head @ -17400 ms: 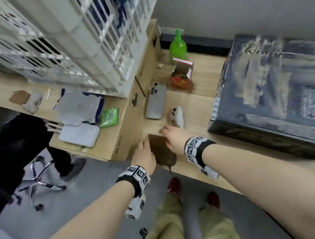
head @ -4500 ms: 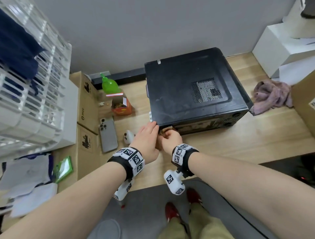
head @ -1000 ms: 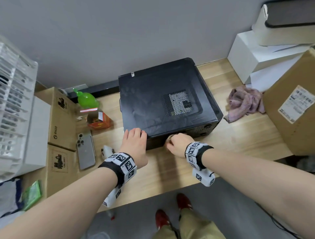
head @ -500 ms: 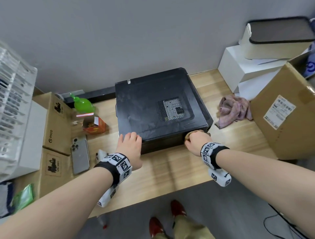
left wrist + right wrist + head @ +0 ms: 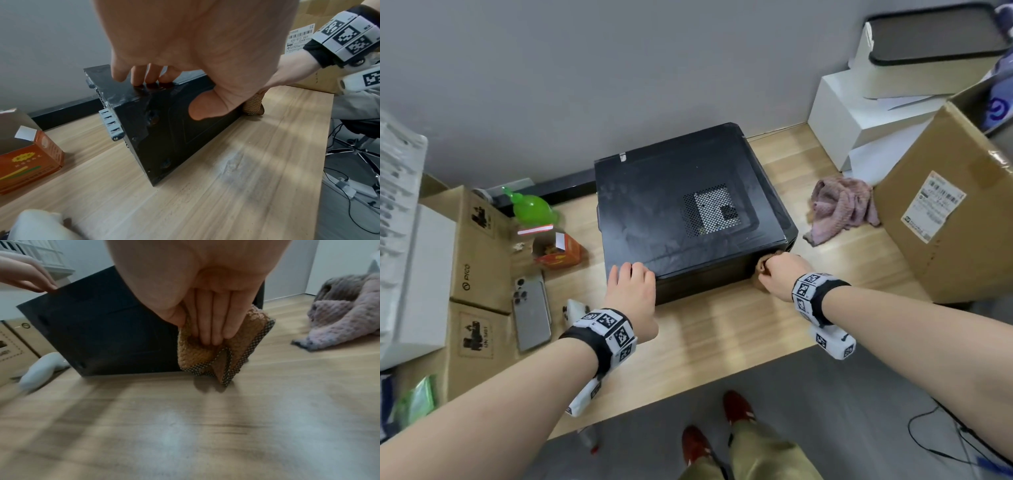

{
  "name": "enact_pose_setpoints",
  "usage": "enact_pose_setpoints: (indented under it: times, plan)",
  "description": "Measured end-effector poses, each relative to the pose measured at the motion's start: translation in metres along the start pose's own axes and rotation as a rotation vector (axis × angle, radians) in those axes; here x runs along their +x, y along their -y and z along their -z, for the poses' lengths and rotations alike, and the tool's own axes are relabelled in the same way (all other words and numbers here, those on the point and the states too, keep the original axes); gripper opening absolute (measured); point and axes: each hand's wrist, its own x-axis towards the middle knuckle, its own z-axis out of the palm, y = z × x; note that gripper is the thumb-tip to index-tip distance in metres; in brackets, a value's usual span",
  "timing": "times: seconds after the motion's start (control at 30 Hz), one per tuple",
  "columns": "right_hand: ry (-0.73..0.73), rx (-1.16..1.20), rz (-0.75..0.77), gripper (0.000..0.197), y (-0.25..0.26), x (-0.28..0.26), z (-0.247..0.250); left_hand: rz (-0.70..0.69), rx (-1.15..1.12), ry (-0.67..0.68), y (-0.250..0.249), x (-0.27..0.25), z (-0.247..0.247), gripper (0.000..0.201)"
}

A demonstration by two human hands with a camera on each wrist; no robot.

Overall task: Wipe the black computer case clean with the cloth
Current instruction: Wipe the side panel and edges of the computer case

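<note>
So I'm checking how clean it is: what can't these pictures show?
- Black computer case, far sides: face away in every view.
- Near panel under the brown woven cloth: covered by cloth and right hand.
- Corner under the left hand: covered.

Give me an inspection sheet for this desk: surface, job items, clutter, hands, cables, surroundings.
Surface: wooden desk, pale smudge near the front edge.
Job's things: black computer case lying flat, top streaky; brown cloth at its front right corner.
Clutter: pink rag, phone, green bottle, orange carton.
Hands: left hand rests fingertips on the case's top; right hand presses the cloth to the case's front.
Cables: black cable on the floor.
Surroundings: grey wall, cardboard box, white crates at left.
</note>
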Motion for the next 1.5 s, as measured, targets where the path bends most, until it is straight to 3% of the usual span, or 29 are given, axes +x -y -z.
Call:
enact_pose_setpoints:
  times: [0.4,0.57,0.67,1.03,1.27,1.5]
  plan:
    - [-0.039,-0.045,-0.021,0.029,-0.039,-0.005,0.039,0.004,-0.032,0.008,-0.002,0.000,-0.001,0.073]
    - [-0.073,-0.097,0.094,0.029,-0.024,-0.011,0.039,-0.001,-0.020,0.026,0.000,0.000,0.002,0.070]
    - [-0.106,-0.093,0.082,0.029,-0.016,-0.012,0.036,-0.005,-0.015,0.031,0.000,0.000,0.004,0.069]
    - [-0.061,-0.048,0.029,0.029,-0.005,-0.004,0.016,-0.004,0.025,0.031,-0.004,-0.001,0.002,0.072]
    - [0.104,-0.022,-0.090,0.030,-0.020,-0.001,-0.010,-0.005,0.005,0.062,-0.002,-0.002,0.003,0.083]
    - [0.084,-0.008,0.027,0.031,0.011,0.005,-0.005,-0.004,-0.010,0.064,-0.001,0.000,0.002,0.081]
